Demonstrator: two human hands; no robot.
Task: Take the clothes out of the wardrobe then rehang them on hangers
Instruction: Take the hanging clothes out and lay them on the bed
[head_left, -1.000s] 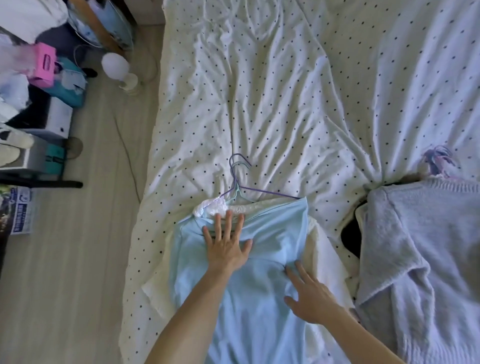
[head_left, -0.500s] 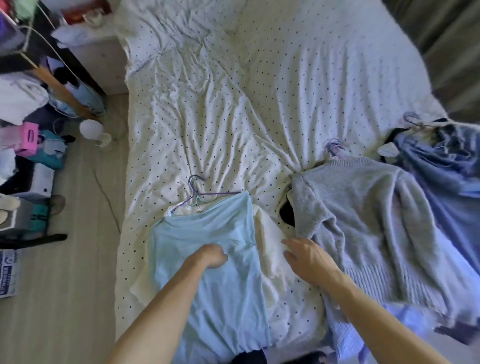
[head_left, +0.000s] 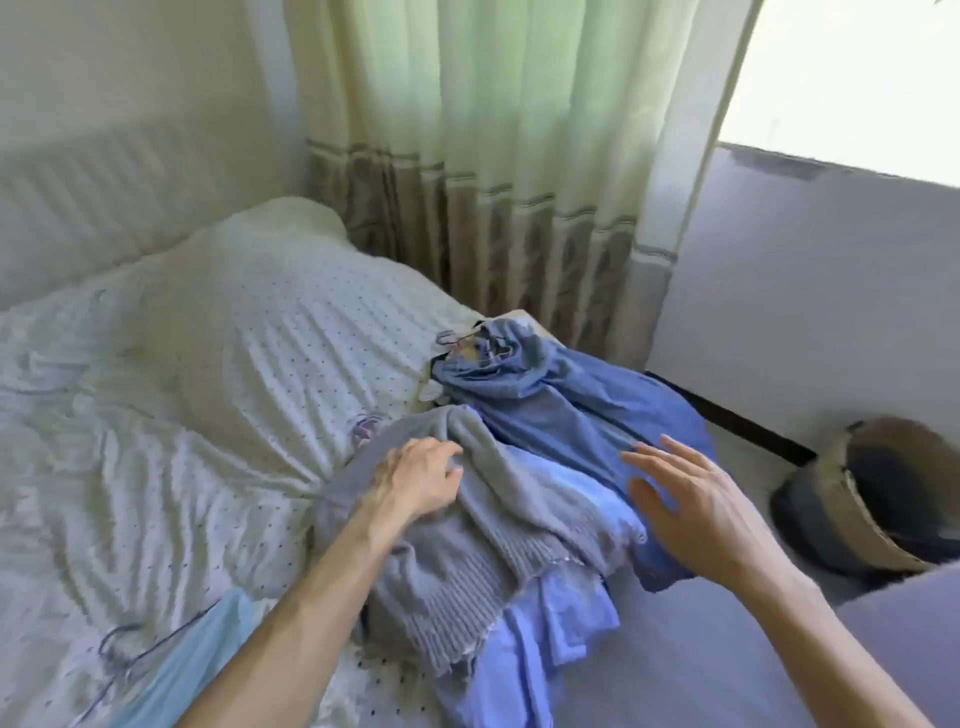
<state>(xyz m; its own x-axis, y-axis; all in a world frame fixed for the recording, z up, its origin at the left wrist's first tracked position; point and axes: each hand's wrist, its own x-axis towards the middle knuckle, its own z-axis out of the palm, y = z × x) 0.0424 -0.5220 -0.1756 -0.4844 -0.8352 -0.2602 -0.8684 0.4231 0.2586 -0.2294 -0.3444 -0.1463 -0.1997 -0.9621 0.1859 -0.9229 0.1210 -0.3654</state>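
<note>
Four garments lie on the bed: one grey sweater, one denim-blue piece and one periwinkle piece at its right edge, and one pale blue top at its near edge. Three hanger hooks show. One basket, one curtain.

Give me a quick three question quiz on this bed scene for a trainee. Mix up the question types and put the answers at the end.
1. True or false: the right hand is curled into a fist.
2. What does the left hand grip? A. the grey knit sweater B. a shoe C. a book
3. Fill in the gap: the light blue top lies on the bed beside the ___ forearm.

Key: 1 false, its fingers are spread. 2 A. 3 left.
</note>
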